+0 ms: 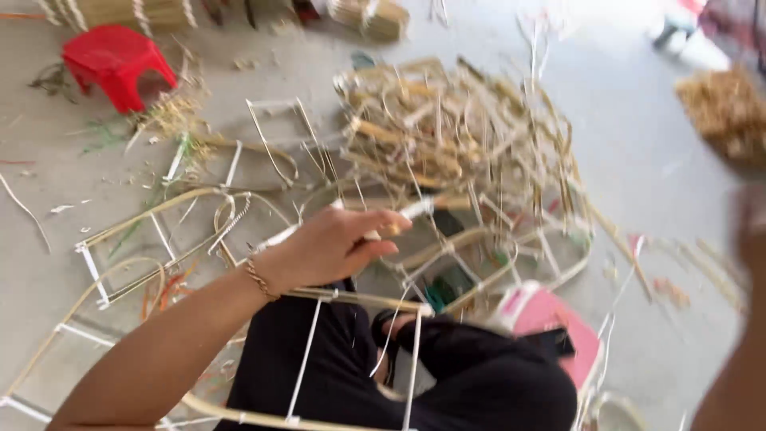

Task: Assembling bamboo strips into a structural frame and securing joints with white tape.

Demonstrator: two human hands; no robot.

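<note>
My left hand [335, 243] reaches out from the lower left, a thin bracelet on its wrist, and grips a slim cane stick with white binding [403, 217]. Below it, a rectangular cane frame [359, 302] tied with white strips rests across my black-trousered lap [479, 383]. My right hand [752, 231] is a blur at the right edge, its forearm rising from the bottom right corner; its grip cannot be made out. Just beyond my left hand lies a tangled pile of cane frames [455, 136].
A red plastic stool [116, 64] stands at the upper left and a pink stool [550, 319] beside my lap. Several finished cane frames [159, 239] lie on the grey floor at left. Bundles of cane [375, 17] line the far edge; a straw-coloured heap [722, 112] sits at right.
</note>
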